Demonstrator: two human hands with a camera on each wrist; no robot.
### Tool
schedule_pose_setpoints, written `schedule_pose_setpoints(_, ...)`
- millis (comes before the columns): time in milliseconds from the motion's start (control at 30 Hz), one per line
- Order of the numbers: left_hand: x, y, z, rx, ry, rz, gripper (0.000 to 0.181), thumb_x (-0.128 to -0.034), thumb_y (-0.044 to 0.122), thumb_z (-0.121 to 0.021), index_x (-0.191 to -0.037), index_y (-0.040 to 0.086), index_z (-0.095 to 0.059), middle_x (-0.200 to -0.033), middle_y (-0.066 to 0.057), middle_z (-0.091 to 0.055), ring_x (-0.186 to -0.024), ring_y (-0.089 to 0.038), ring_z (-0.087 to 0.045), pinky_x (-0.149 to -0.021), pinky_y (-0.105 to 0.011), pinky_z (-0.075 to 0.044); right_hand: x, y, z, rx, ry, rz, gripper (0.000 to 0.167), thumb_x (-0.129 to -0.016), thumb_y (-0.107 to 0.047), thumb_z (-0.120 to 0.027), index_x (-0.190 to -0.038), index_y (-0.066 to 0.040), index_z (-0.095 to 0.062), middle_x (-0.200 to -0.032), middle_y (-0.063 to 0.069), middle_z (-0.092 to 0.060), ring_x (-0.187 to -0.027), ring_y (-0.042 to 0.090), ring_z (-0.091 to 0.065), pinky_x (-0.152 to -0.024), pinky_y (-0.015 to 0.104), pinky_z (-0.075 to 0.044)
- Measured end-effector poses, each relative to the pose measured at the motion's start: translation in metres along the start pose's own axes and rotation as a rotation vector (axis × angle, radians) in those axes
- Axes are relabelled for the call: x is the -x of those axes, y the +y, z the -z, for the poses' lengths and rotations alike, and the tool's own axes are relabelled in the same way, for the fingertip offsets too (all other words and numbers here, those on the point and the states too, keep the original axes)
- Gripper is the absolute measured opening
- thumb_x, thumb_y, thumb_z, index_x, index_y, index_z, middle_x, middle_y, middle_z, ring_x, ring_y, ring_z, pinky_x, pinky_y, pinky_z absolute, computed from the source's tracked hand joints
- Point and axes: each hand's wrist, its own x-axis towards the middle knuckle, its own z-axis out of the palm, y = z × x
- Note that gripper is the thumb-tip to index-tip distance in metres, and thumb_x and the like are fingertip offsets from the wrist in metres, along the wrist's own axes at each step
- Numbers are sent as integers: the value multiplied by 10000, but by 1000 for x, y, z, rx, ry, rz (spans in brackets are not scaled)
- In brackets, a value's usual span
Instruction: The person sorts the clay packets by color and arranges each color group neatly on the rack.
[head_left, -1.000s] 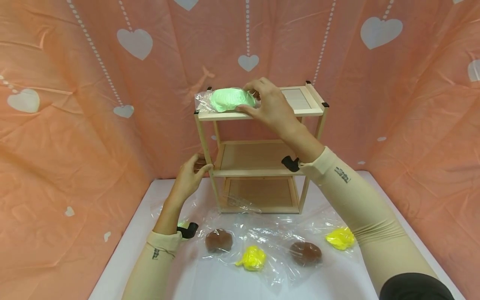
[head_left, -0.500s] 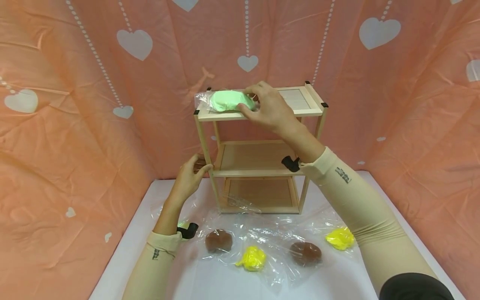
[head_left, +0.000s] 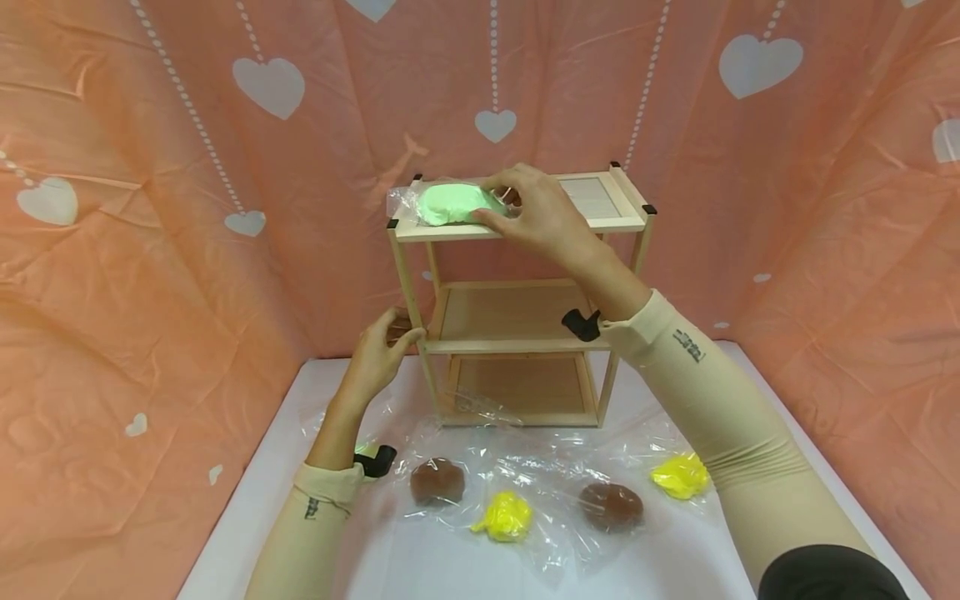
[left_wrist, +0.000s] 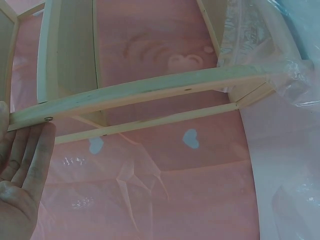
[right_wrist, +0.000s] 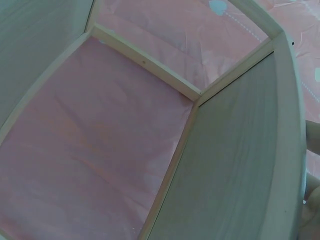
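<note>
A wooden three-tier shelf rack (head_left: 517, 346) stands on the white table. On the left end of its top tier lies a mint-green lump of modelling clay (head_left: 452, 204) in a clear plastic bag. My right hand (head_left: 543, 212) holds the lump's right end between thumb and fingers; in the right wrist view only parts of the fingers (right_wrist: 312, 137) show, beyond the top board. My left hand (head_left: 378, 354) pinches the rack's front left post at middle-tier height. The left wrist view has the fingers (left_wrist: 30, 160) against that post (left_wrist: 150, 92), the thumb only partly visible.
Before the rack lie bagged lumps: brown (head_left: 437, 482), yellow (head_left: 506, 517), another brown (head_left: 611, 507) and another yellow (head_left: 680, 476). A pale green one (head_left: 367, 450) is mostly hidden by my left wrist. A pink curtain with hearts (head_left: 300, 250) encloses the table.
The green clay has shifted very slightly left on the top tier and looks a little flatter, my right hand still on its end. My left hand stays at the post.
</note>
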Motion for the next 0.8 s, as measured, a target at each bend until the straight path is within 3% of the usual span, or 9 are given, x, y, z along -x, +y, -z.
schedule_pose_setpoints(200, 0, 0, 0, -5, -2, 2, 312, -1064, 167, -701, -1289, -43, -653, -1206, -216, -751, -1201, -406, -699, -1073, -576, -543, 0, 0, 1, -1, -9, 19, 434, -995, -264, -814, -1326, 0, -719, -1204, 177, -680, -1103, 295, -622, -997, 404, -525)
schedule_pose_setpoints(367, 0, 0, 0, -17, 5, -8, 289, -1062, 160, -701, -1276, -31, -657, -1199, -214, -755, -1192, -408, -703, -1069, -579, -545, 2, 3, 0, -3, 33, 63, 430, -993, -249, -813, -1326, 5, -710, -1228, 174, -676, -1123, 299, -606, -1005, 408, -507)
schedule_pose_setpoints(633, 0, 0, -1, -1, 15, 8, 324, -1057, 173, -708, -1293, -41, -651, -1215, -229, -742, -1214, -420, -689, -1085, -585, -535, 13, 6, -3, -185, 284, 221, 287, -970, -79, -793, -1210, 66, -733, -1175, 200, -713, -1103, 309, -654, -1035, 407, -557)
schedule_pose_setpoints(800, 1, 2, 0, 10, 3, 17, 308, -1065, 167, -697, -1294, -32, -643, -1233, -230, -732, -1234, -414, -676, -1105, -583, -522, 25, 8, -1, -199, 408, 331, 270, -953, -56, -788, -1189, 67, -740, -1122, 193, -730, -1051, 307, -669, -992, 414, -566)
